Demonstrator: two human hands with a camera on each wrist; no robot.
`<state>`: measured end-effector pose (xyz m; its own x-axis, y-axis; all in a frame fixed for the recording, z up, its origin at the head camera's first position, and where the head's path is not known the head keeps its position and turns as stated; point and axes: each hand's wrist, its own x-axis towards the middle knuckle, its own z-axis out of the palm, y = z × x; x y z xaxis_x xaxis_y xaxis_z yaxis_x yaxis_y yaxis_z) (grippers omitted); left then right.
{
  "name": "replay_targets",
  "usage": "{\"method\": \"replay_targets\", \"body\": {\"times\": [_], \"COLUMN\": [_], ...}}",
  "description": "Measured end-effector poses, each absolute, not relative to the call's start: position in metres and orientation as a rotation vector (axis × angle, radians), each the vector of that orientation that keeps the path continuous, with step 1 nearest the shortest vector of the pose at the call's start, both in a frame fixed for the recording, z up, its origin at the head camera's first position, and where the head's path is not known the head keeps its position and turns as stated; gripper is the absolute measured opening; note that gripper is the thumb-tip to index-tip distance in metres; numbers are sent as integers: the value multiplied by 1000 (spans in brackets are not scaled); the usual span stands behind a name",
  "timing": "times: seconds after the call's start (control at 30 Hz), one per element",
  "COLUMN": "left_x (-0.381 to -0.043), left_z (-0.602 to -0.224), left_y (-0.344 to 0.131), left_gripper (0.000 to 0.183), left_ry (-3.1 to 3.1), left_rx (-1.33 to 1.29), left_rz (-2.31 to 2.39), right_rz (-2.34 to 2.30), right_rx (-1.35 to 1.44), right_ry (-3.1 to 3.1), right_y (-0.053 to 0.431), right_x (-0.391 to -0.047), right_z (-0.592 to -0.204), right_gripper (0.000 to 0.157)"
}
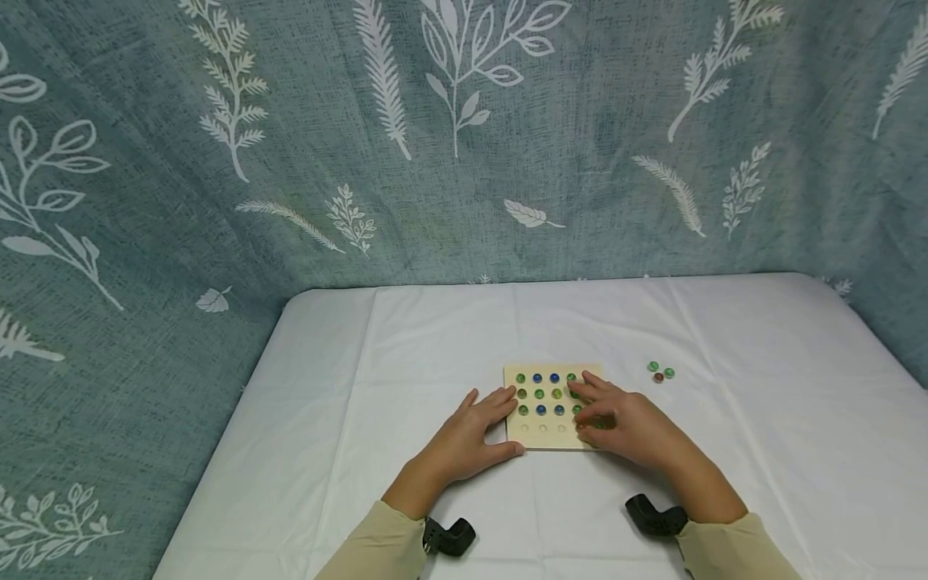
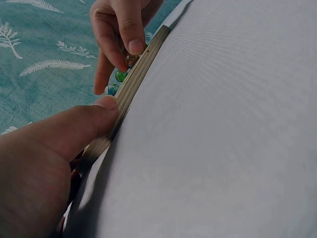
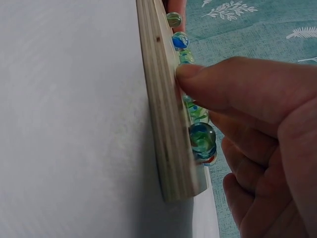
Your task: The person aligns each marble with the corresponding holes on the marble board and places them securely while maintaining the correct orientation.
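Observation:
A pale wooden board (image 1: 551,440) lies flat on the table, with rows of glass marbles in round hollows. Green, blue and amber marbles fill the back rows, while several hollows at the front left are bare. My left hand (image 1: 474,435) rests against the board's left side, its fingers fairly straight and its thumb on the front edge. Over the front right part, my right hand (image 1: 631,423) pinches an amber-brown marble (image 2: 131,60) between thumb and index finger. That hand hides some marbles on the right side. A green-blue marble (image 3: 203,141) sits near the board's right end.
Two loose green marbles, one of them a green marble (image 1: 669,373), and a brown marble (image 1: 658,377) lie right of the board. White cloth (image 1: 406,346) covers the table. A leaf-patterned teal curtain (image 1: 471,193) hangs behind it and at the sides.

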<state>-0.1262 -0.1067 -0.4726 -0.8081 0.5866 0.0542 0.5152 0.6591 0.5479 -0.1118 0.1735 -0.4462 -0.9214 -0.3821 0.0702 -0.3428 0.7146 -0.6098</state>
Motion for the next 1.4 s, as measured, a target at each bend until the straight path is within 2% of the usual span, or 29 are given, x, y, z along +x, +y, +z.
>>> {"method": "replay_targets", "body": {"times": [0.83, 1.13, 1.4], "left_x": [-127, -127, -128], "left_z": [-477, -476, -477], "left_y": [-106, -106, -107], "left_gripper": [73, 73, 74], "left_ry": [2752, 2752, 2750], "left_rx": [936, 949, 939], "left_rz": [852, 853, 860], "right_rz": [-1129, -1221, -1446], "right_rx": [-527, -305, 115], "right_ry": [2887, 2986, 2999], "right_y": [187, 212, 244], "right_x": [-112, -117, -121], "right_z": [-438, -436, -443], "right_gripper": [15, 27, 43]}}
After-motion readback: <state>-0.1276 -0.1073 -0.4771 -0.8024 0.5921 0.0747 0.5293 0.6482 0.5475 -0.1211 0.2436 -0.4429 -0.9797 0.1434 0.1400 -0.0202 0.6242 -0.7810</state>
